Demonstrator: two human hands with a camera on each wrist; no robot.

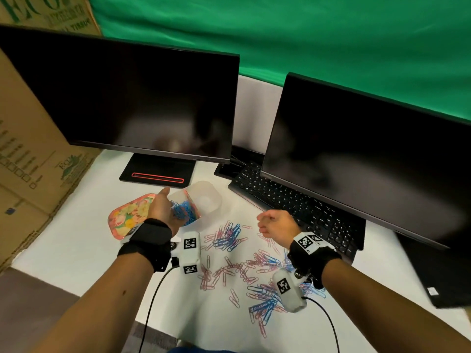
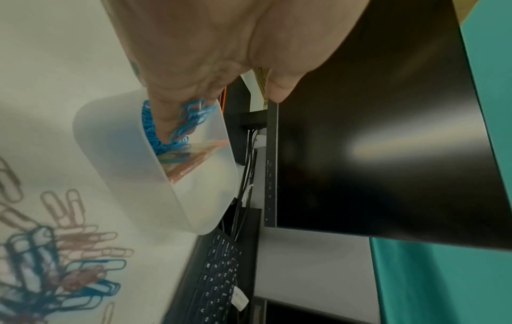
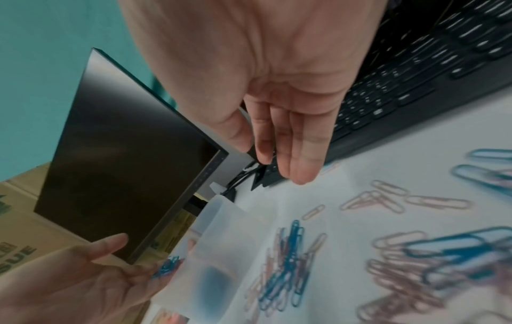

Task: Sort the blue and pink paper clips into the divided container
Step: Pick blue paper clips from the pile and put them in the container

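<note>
A translucent white divided container stands behind the loose clips; it also shows in the wrist views. Its left compartment holds a heap of blue clips; the right compartment looks empty. My left hand reaches into the left compartment, its fingers down among the blue clips and the thumb spread away. My right hand hovers over the table to the right of the container, fingers relaxed, holding nothing. Several blue and pink clips lie scattered on the white table.
A floral tray lies left of the container. Two dark monitors and a black keyboard stand behind. Cardboard boxes wall the left side. A black slab lies at far right. Wrist-camera cables trail toward me.
</note>
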